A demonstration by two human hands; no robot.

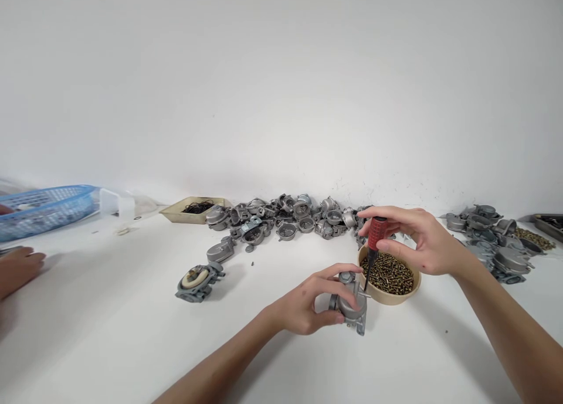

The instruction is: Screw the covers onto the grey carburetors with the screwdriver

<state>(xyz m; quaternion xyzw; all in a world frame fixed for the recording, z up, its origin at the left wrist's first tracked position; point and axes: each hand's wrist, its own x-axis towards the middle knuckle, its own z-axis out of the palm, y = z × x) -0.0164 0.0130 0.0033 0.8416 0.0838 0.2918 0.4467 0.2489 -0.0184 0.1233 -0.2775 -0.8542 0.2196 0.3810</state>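
My left hand [310, 301] is closed around a grey metal carburetor [353, 305], holding it just above or on the white table; I cannot tell which. In my right hand [413, 240] is a screwdriver [377, 234] with a red handle, gripped between thumb and fingers. Its dark shaft points down, and the tip meets the upper right side of the carburetor. Right behind the carburetor stands a round tan bowl [391, 298] full of small brass-coloured screws [391, 273]. Another carburetor [199, 282], its cream-coloured ring facing up, lies to the left of my left hand.
A heap of carburetor parts [285, 216] runs along the wall, and a second heap [497, 243] sits at the right. A beige tray [180, 215] holds black rings. Another person's hand [20, 269] is at the far left, near a blue basket [65, 207].
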